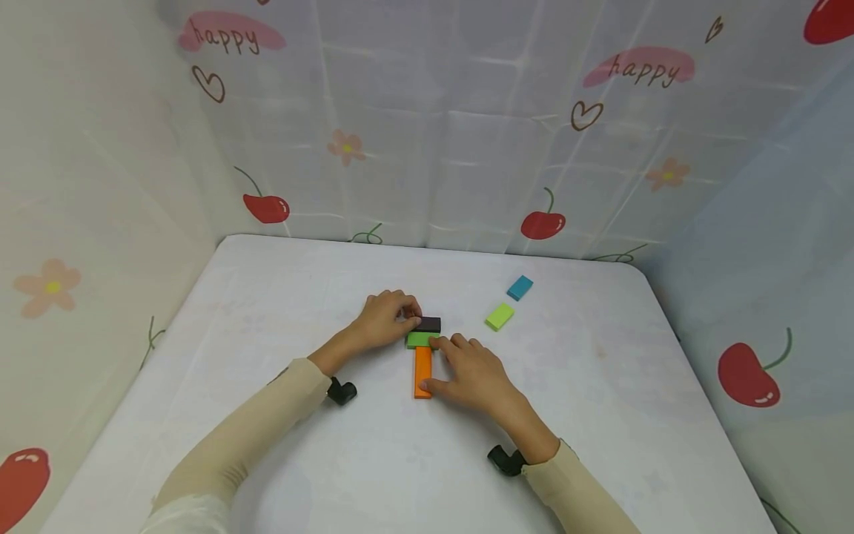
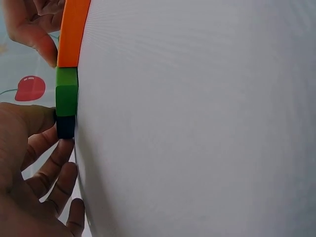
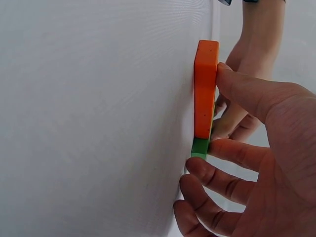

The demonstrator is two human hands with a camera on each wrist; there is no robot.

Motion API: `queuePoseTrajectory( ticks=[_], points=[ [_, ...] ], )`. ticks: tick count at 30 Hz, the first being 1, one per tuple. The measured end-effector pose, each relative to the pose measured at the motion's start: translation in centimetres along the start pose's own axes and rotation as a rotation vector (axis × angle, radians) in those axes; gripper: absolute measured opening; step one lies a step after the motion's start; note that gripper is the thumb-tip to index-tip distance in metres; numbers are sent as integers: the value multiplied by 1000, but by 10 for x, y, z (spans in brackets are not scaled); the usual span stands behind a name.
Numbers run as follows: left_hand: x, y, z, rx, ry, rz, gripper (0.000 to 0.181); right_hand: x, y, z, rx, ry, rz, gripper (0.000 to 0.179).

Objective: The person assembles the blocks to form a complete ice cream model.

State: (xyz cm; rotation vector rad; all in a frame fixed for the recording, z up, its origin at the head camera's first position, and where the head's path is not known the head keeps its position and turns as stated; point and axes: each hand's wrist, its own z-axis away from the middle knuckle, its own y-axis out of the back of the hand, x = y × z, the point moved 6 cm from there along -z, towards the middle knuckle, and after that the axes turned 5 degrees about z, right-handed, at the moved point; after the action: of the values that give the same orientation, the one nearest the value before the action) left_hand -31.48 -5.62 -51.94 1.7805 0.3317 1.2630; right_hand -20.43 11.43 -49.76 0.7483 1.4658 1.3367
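Observation:
An orange block (image 1: pixel 423 373) lies lengthwise on the white table. Its far end meets a green block (image 1: pixel 419 340) set crosswise, and a black block (image 1: pixel 429 324) lies crosswise just behind the green one. My left hand (image 1: pixel 385 319) pinches the black block's left end; the left wrist view shows the thumb over the dark block (image 2: pixel 65 127) and fingers beyond it. With fingers spread, my right hand (image 1: pixel 472 374) rests its thumb on the near part of the orange block and its index fingertip on the green block's right end.
To the right and farther back lie a lime block (image 1: pixel 500 317) and a blue block (image 1: pixel 520 288). The white tabletop (image 1: pixel 580 400) ends at a printed curtain (image 1: pixel 427 133) behind and at both sides. A black device is strapped at each wrist.

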Motion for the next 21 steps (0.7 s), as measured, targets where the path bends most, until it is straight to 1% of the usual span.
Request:
queuePoseTrajectory(
  ticks=[7,21],
  points=[
    [1,-1,2,-16,-2,-10,12,1,-1,0,6,-3,2,76],
    [6,2,4,-25,-5,-11,11,0,-1,1,7,-1,-5,77]
  ],
)
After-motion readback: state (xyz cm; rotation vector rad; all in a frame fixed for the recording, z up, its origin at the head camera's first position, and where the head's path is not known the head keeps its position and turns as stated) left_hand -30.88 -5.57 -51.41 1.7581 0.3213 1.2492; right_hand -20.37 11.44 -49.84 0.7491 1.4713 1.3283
